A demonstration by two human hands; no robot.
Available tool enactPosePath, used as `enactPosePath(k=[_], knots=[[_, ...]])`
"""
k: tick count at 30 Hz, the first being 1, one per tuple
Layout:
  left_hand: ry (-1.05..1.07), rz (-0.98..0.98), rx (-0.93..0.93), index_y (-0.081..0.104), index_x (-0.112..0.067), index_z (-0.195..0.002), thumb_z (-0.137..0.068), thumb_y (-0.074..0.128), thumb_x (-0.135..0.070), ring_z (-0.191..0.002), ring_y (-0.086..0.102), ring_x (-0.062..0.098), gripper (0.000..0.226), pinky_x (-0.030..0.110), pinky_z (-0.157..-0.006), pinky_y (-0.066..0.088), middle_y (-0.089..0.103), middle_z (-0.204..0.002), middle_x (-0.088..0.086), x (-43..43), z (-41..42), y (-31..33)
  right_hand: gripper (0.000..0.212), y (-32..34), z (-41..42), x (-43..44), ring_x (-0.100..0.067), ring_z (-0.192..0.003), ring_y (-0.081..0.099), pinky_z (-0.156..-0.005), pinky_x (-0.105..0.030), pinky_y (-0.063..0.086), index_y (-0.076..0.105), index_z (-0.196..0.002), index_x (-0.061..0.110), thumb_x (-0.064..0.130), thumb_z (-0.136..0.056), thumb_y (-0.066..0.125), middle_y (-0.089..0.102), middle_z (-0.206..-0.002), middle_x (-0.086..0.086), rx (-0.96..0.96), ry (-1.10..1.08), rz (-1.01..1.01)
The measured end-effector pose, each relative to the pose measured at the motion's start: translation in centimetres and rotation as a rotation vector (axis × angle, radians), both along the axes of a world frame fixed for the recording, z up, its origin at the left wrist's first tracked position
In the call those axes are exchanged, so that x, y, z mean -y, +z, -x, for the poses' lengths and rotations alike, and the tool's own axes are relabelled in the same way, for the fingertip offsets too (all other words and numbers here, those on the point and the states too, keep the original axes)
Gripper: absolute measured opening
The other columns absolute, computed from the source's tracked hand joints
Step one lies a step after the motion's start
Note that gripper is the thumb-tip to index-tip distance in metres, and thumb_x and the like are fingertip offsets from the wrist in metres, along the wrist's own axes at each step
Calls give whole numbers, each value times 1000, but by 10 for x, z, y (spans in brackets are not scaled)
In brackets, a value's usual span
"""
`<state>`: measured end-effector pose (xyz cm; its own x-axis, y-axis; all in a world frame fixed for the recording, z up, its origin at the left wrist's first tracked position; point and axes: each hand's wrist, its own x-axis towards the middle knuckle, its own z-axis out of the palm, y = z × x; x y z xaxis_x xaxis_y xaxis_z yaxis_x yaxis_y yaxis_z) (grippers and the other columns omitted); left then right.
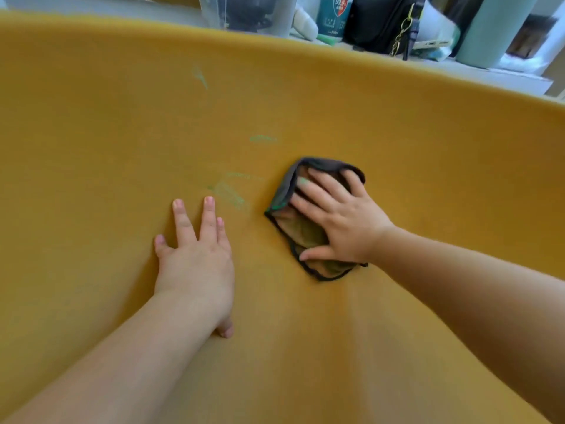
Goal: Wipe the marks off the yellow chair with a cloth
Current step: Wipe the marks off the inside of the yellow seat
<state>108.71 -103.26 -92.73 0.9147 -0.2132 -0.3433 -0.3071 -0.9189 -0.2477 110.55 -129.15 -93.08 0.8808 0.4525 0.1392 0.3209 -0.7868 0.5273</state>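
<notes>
The right hand (339, 221), just right of the frame's centre, presses flat on a dark-edged brown cloth (307, 235) with fingers spread and nearly straight, thumb along its lower edge. The left hand (195, 258), at centre left, lies open on the yellow chair (107, 133), which fills most of the frame. Faint green marks (229, 194) sit between the hands. A black bag (379, 22) stands at the top.

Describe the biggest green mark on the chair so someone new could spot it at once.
Start from the yellow chair that fills the view. Between the left hand, flat on the fabric, and the cloth under the right hand lies the green scribble, just past the left fingertips. Unlike the thin green streaks higher up, it is a broad hatched patch.
</notes>
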Motion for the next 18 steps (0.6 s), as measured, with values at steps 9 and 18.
enactPosePath(k=[9,18], knots=[[0,-14,-12,-29,-2,-151,-50,89,-69,-141,-29,60,169,65,-119,21,-52,-148,21,2,-3,-1,135,47,-63,-44,-47,-153,-1,-118,-71,-1,17,-160,5,101,-67,37,3,-168,-21,314,-150,-179],[-7,6,7,-27,-4,-153,-49,89,-70,-143,-29,57,169,62,-121,20,-50,-150,18,0,0,2,103,-64,34,-38,-47,-153,-5,-117,-71,3,14,-162,27,89,-82,31,1,-169,-18,54,-106,-269]])
